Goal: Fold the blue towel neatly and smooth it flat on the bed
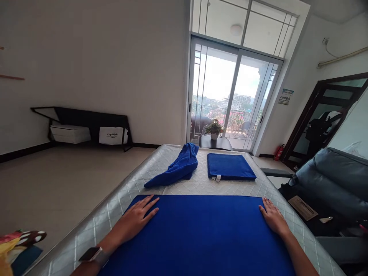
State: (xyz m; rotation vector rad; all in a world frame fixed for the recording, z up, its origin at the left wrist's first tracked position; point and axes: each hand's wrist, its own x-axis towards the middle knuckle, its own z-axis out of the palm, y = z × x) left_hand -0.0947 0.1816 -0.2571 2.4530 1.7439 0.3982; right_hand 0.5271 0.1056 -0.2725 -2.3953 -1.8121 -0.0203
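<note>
A blue cloth (207,234), like a towel, lies spread flat in front of me on the quilted white mattress (172,189). My left hand (138,216) rests on its far left corner, fingers stretched apart. On the far right corner lies my right hand (273,216), flat with its fingers out straight. Neither hand grips anything. Beyond the spread cloth, a crumpled blue cloth (179,165) lies to the left. Right of it sits a folded stack of blue cloth (230,166) with white tags at its near edge. The near end of the spread cloth runs out of view.
A dark armchair (330,180) stands close on the mattress's right side. Past the far end is a small dark table (218,144) with a potted plant (214,130), before glass sliding doors (218,92). White boxes (70,134) sit under a black frame (92,117) by the left wall.
</note>
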